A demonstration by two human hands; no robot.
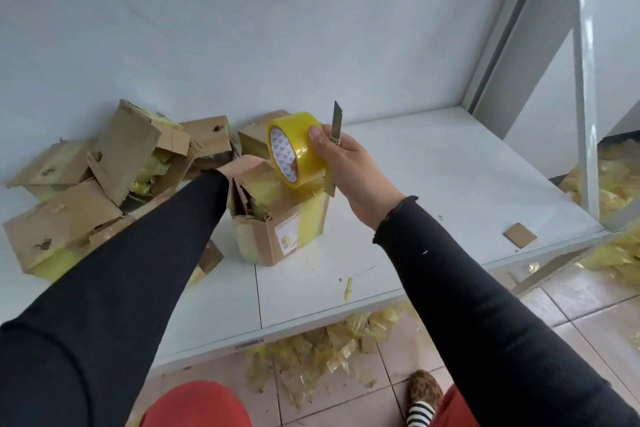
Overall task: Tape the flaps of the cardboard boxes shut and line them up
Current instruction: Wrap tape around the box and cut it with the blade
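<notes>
**One box in hand, a whole heap left to tape**

The white bench [433, 177] holds all the work. On its far left lies a messy pile of cardboard boxes [104, 163]. They are torn, tipped over and jumbled, with flaps hanging open and bits of old yellow tape stuck on them. None of them stands in a line yet, so most of the job looks still to do.

In the middle stands one small box [277, 229]. Its top flaps are partly folded down, and its left side is still gaping. The left hand [242, 163] rests on the top flap; its fingers are hidden, so I cannot tell how its grip is.

The right hand [349, 166] has its grip wrapped round a yellow tape roll [294, 149], held just above the box. The same hand also pinches a utility knife [336, 125], blade pointing up.

The box carries a white label [289, 236], but the writing is too small to read. The roll's core shows a printed pattern I cannot read either.
</notes>
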